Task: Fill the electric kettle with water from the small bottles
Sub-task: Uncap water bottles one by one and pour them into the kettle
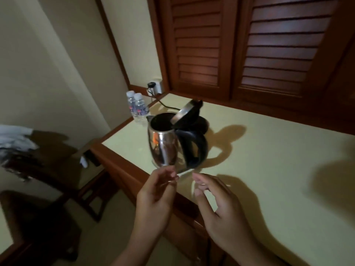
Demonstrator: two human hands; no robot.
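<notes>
Left fingers: fingers (171, 174) of left hand (157, 194) loosely bent, nothing gripped; tips just under the kettle's bottom rim, contact not resolvable.
Right fingers: fingers (199, 181) of right hand (219, 206) slack and curled, thumb apart, nothing held; tips just short of the kettle's lower right.
Reading of hands: parked either side of the kettle foot, low centre of frame; neither committed to a grip.
Kettle: steel kettle (165, 144), centre of frame, standing on the counter (269, 150) near its left edge; spout toward upper left, black handle toward the right.
Lid: lid (183, 114) hinged up, mouth wide open, presumably to take water; interior dark, level unreadable.
Power base: black power base (202, 122) just behind, up and right of the kettle; kettle off it, probably to keep spills away from the contacts.
Cord: cord (165, 106) from the base up to the wall socket (156, 86), above centre-left.
Bottles: two small bottles (137, 107), side by side and touching, at the counter's far corner, upper left of the kettle; caps appear on; well apart from both hands.
Step judged: filling not begun; next call is a reach for a bottle.
In the way: kettle and raised lid between hands and bottles; cord near the bottles; counter edge close on the kettle's left, so knock-off risk.
Surroundings: louvred wooden shutters (249, 45) upper right; wooden chair (57, 156) lower left; pale items at far left, too blurred to name.
</notes>
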